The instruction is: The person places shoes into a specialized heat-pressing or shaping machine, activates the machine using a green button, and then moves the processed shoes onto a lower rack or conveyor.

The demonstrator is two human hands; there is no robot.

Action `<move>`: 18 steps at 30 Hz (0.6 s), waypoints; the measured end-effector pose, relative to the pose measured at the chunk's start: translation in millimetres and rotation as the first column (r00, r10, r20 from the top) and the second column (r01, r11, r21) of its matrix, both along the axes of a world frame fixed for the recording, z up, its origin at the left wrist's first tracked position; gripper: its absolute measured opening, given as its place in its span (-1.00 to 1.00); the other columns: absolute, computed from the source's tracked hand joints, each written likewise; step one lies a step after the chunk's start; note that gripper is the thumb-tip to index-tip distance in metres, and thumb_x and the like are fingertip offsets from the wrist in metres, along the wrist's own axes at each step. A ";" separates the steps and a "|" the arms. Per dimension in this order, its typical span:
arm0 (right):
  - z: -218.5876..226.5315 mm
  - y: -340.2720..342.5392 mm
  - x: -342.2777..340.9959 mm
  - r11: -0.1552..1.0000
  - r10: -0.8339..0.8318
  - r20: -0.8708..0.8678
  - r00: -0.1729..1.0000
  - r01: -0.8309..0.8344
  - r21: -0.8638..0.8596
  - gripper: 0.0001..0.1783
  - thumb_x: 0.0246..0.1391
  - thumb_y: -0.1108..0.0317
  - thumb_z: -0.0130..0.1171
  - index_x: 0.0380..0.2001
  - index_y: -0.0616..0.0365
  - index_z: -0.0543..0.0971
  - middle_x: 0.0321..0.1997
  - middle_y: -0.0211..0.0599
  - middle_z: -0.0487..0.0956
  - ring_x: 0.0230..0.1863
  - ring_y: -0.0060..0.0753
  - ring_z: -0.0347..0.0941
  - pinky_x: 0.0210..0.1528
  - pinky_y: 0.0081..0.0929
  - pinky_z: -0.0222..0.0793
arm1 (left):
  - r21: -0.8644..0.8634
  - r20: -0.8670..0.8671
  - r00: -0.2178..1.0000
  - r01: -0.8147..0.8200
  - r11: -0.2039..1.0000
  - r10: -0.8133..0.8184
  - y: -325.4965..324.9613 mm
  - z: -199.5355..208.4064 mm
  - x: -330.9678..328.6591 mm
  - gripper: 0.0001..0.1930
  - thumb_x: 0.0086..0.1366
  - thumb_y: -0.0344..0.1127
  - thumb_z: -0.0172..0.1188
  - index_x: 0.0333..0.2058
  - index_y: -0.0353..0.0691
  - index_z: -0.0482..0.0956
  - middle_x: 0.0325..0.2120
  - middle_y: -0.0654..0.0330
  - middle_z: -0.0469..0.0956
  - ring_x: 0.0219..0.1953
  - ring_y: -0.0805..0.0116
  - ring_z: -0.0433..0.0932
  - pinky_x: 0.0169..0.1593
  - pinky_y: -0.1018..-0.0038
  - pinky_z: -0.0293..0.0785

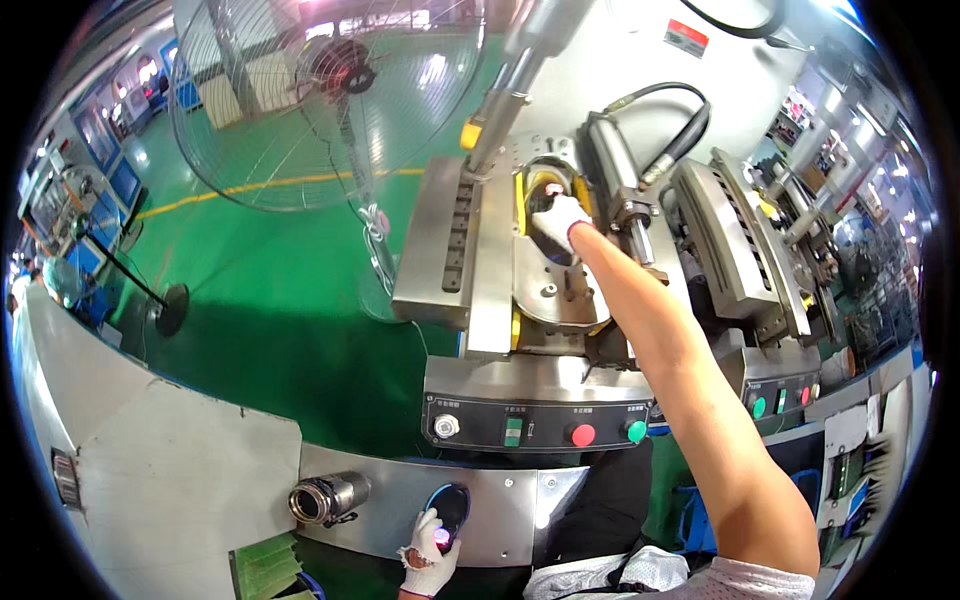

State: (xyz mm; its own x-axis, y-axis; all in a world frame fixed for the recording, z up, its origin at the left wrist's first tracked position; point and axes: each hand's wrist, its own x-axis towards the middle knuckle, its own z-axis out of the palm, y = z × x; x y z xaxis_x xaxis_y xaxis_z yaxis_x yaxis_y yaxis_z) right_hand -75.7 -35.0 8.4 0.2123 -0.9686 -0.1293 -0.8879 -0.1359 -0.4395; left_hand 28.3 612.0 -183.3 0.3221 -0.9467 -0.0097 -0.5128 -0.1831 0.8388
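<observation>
My right hand [562, 220], in a white glove, reaches into the oval recess of a metal press [492, 270]. A dark, long, rounded piece [556, 248] lies in the recess beneath that hand. Its fingers look curled and partly hidden, so what they grip cannot be made out. A small red spot shows just beyond them. Low in the view, my left hand [430, 572], also gloved, is closed on the near end of a dark oval piece with a blue rim [453, 503], which resembles a shoe sole. A pink-purple glow shows beside its fingers.
A control panel [540, 428] with red and green buttons fronts the press. A hydraulic cylinder [615, 170] stands beside the recess, and another press [725, 240] is at right. A steel flask [328, 498] lies on the metal ledge [400, 540]. A large fan [340, 70] stands at left.
</observation>
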 end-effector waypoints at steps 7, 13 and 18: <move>53.0 267.3 -67.1 0.838 0.518 0.364 0.774 -0.372 -0.400 -0.08 0.22 0.03 0.27 0.45 0.42 0.20 0.52 0.35 0.22 0.55 0.23 0.17 0.53 -0.06 0.15 | 0.199 -0.029 0.969 -0.237 0.951 0.247 -4.4 17.1 -17.7 -0.26 0.13 -0.40 0.48 0.24 -0.37 0.29 0.33 -0.22 0.34 0.39 -0.19 0.33 0.45 0.12 0.25; -46.3 383.5 -216.6 0.832 0.318 0.088 0.944 -0.233 -0.504 -0.02 -0.09 0.31 0.51 0.37 0.43 0.29 0.44 0.46 0.26 0.49 0.52 0.16 0.55 0.15 0.09 | 0.180 -0.021 0.949 -0.306 0.935 0.315 -12.0 27.8 -105.6 -0.19 0.14 -0.39 0.48 0.30 -0.42 0.23 0.27 -0.21 0.28 0.35 -0.20 0.26 0.45 0.05 0.17; -108.7 369.0 -265.7 0.791 0.418 -0.041 0.907 -0.386 -0.474 -0.07 -0.05 0.31 0.32 0.41 0.38 0.27 0.47 0.39 0.26 0.51 0.42 0.16 0.59 0.15 -0.03 | 0.034 0.233 0.972 0.009 0.999 -0.017 -42.0 40.7 -79.4 -0.40 0.15 -0.30 0.51 0.16 -0.23 0.51 0.12 -0.06 0.44 0.10 -0.10 0.51 0.19 0.14 0.45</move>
